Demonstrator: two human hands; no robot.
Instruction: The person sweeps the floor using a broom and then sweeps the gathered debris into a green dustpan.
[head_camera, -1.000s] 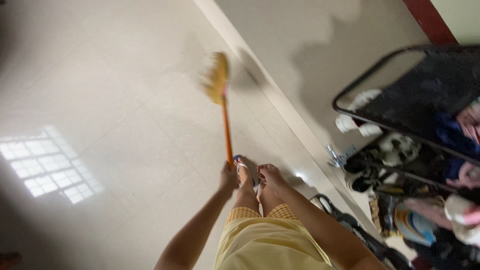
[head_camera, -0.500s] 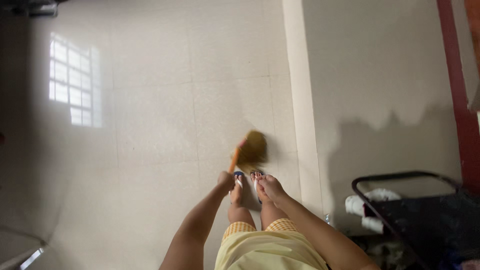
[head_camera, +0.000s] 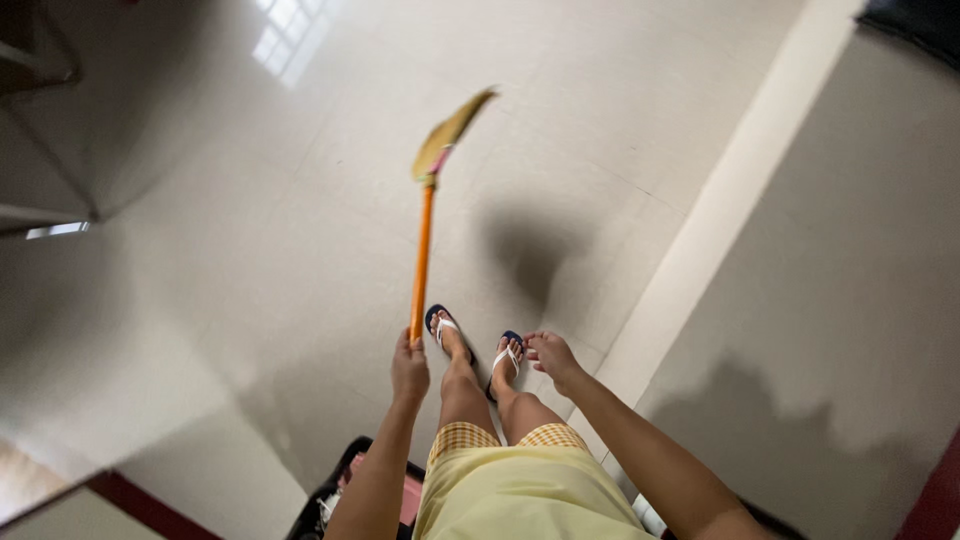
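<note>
gripping orange broom (head_camera: 423, 250) handle in left hand (head_camera: 409, 368), right hand (head_camera: 553, 357) empty

Glossy pale tiled floor (head_camera: 250, 250) reflecting a window's light, beside a grey wall (head_camera: 850, 300).

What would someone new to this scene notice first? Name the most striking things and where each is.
The orange-handled broom stands out, reaching up the middle of the pale tiled floor, its straw head at the top. The left hand grips the handle's lower end; the right hand hangs free beside it. Below them are two feet in blue and white sandals.
</note>
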